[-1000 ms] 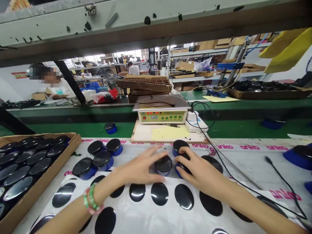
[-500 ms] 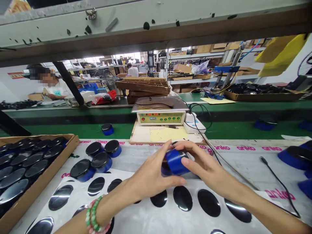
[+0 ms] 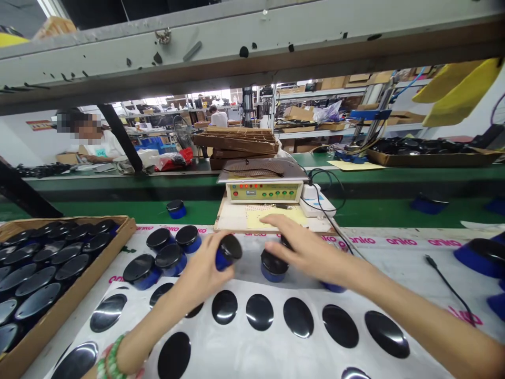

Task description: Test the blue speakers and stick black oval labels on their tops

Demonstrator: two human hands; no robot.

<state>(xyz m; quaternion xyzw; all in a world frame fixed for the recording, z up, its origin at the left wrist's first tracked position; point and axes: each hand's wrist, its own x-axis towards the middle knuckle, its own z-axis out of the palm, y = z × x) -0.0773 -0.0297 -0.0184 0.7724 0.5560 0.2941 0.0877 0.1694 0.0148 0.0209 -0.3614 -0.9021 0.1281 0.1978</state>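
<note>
My left hand (image 3: pixel 201 271) grips a small blue puck with a glossy black top (image 3: pixel 226 250), tilted and lifted off the bench. My right hand (image 3: pixel 305 250) reaches over another blue puck (image 3: pixel 273 265) that stands on the bench, its fingers spread above and behind it, touching or nearly touching. A white sheet (image 3: pixel 252 345) with several black oval stickers lies under both forearms. A cluster of blue pucks (image 3: pixel 168 252) stands left of my left hand.
A cardboard tray (image 3: pixel 79 287) of black ovals sits at the left. A control box (image 3: pixel 262 189) with a cable stands behind on a board. A lone puck (image 3: pixel 176 208) rests on the green belt. A person sits across at the far left.
The blue puck held between both hands has passed to my left hand and moved left. My right hand has let go and reached out over a puck on the bench.
</note>
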